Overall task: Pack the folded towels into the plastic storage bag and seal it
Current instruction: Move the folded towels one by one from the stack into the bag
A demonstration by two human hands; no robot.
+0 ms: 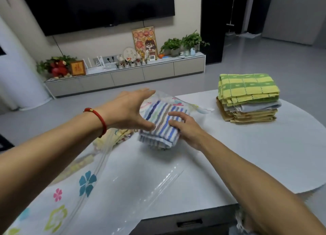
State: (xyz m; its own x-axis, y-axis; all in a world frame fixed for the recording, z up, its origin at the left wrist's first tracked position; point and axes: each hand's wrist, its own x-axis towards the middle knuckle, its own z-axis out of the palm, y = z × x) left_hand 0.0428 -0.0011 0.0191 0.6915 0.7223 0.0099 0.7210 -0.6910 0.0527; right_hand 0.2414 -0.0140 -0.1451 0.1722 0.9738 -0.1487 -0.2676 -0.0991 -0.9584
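Both hands at work on a striped folded towel [159, 123] at the middle of a white table [264, 155], deep inside a clear plastic storage bag [88, 183] printed with flowers. Left hand [130, 109], red bracelet [98, 119] at the wrist, fingers spread wide, arched over the towel's left edge, thumb at its near corner. Right hand [185, 129] laid on the towel's right side, fingers loosely curled against the cloth; whether pinching or merely pressing, impossible to tell. Another pale folded cloth [112, 137] just beside, to the left, blurred under the film. Further right and well apart, a stack of folded towels [248, 99], green-and-yellow check on top, not yet packed. Bag mouth open toward the near table edge, film slack and creased.

Likely trouble from here: folds sprung loose by an uneven push; slippery film bunched under the towel; a crowded bag resisting the seal.
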